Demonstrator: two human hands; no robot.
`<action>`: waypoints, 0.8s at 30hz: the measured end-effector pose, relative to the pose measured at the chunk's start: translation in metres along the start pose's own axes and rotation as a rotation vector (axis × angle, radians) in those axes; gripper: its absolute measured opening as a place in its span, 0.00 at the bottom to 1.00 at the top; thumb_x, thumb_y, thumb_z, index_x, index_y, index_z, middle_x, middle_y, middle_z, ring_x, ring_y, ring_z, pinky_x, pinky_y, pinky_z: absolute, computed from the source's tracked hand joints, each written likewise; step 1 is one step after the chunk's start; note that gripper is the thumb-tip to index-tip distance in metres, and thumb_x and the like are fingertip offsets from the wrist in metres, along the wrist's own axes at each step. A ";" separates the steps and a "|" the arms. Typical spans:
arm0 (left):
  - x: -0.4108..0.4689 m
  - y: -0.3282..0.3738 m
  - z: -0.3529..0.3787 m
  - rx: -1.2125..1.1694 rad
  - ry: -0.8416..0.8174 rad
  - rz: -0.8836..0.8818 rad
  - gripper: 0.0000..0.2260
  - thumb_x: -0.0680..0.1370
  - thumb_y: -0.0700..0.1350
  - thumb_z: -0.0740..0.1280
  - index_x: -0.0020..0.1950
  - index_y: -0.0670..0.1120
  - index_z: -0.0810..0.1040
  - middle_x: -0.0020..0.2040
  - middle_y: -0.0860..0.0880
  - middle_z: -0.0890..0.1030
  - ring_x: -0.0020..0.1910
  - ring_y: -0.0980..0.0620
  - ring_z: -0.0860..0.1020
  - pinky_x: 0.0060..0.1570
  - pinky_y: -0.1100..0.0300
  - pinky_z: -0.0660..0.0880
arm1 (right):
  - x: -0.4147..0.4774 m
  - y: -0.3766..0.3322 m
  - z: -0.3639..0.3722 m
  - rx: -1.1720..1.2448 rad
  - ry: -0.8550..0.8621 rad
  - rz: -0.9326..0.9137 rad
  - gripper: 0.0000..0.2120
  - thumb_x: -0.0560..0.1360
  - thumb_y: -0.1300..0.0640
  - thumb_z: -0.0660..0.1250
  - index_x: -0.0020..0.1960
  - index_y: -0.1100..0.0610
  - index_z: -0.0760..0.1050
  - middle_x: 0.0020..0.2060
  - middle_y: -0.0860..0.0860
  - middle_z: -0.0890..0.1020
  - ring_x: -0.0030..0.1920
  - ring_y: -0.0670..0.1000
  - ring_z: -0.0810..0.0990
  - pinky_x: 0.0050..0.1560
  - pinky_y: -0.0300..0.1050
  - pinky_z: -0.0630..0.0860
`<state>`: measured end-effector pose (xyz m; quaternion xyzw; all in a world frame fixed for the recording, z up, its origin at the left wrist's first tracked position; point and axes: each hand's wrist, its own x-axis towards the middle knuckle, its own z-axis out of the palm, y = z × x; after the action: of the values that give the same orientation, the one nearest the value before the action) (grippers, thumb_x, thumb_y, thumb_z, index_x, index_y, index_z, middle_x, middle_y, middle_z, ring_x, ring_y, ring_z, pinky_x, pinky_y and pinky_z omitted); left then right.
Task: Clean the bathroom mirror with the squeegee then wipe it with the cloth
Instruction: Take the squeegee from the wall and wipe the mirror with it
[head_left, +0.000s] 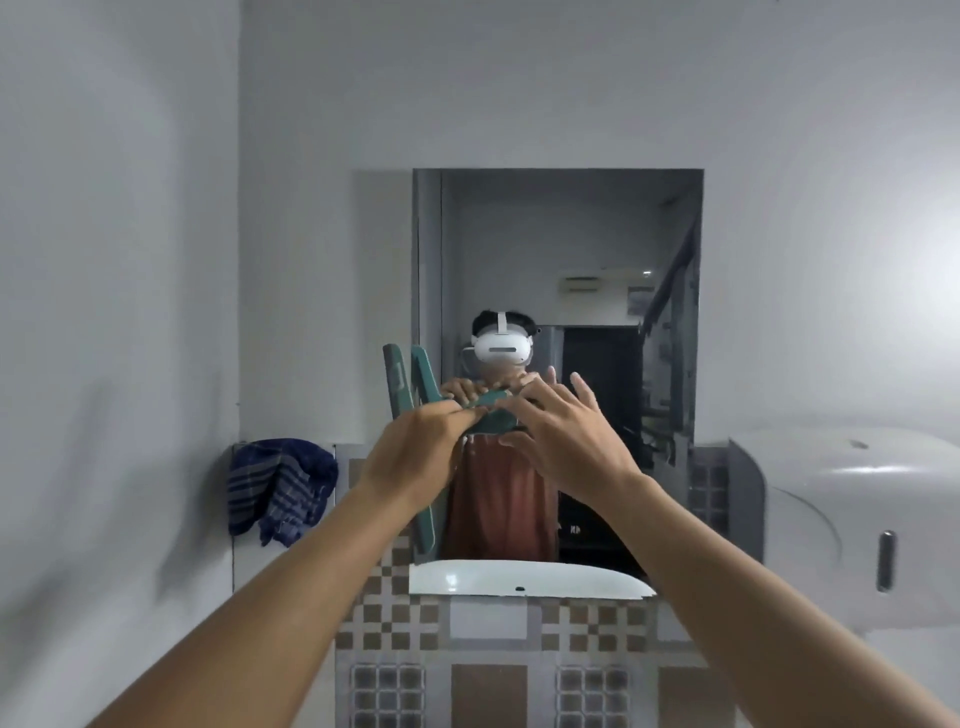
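The rectangular mirror (571, 234) hangs on the grey wall straight ahead. A teal squeegee (396, 379) stands with its blade upright along the mirror's left edge, and its double shows in the glass. My left hand (415, 452) is closed around the squeegee's handle. My right hand (563, 441) is at the handle's right end with its fingers spread, thumb under the handle tip; whether it touches is unclear. A blue striped cloth (280, 488) hangs on the wall to the left of the mirror, apart from both hands.
A large white dispenser (857, 519) juts from the wall at the right, close to the mirror's lower corner. Brown and white checked tiles (395, 623) run below the mirror. A white basin and a person wearing a headset appear as reflections in the glass.
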<state>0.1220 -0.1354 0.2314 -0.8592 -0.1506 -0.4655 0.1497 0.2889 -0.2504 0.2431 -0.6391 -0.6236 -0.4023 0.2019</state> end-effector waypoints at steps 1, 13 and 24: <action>0.007 -0.002 -0.001 0.012 0.034 0.007 0.19 0.76 0.32 0.70 0.65 0.47 0.79 0.52 0.47 0.84 0.46 0.46 0.83 0.44 0.49 0.83 | 0.007 0.003 -0.002 -0.002 0.013 -0.011 0.22 0.78 0.43 0.62 0.67 0.53 0.74 0.61 0.53 0.79 0.64 0.58 0.77 0.67 0.67 0.71; -0.017 -0.018 0.067 0.069 0.127 -0.107 0.17 0.76 0.49 0.67 0.64 0.48 0.74 0.61 0.48 0.76 0.58 0.48 0.77 0.55 0.55 0.78 | 0.121 0.042 -0.030 -0.070 0.188 0.054 0.19 0.82 0.50 0.64 0.73 0.42 0.70 0.58 0.54 0.76 0.59 0.58 0.74 0.59 0.59 0.70; 0.010 -0.037 0.114 0.152 -0.049 -0.101 0.39 0.74 0.47 0.71 0.80 0.58 0.55 0.82 0.42 0.51 0.80 0.41 0.51 0.75 0.46 0.63 | 0.171 0.055 -0.034 -0.195 0.160 0.006 0.21 0.84 0.53 0.59 0.75 0.38 0.66 0.60 0.54 0.74 0.59 0.59 0.73 0.60 0.60 0.68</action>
<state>0.1986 -0.0550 0.1851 -0.8479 -0.2323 -0.4384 0.1870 0.3152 -0.1750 0.4078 -0.6235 -0.5614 -0.5103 0.1891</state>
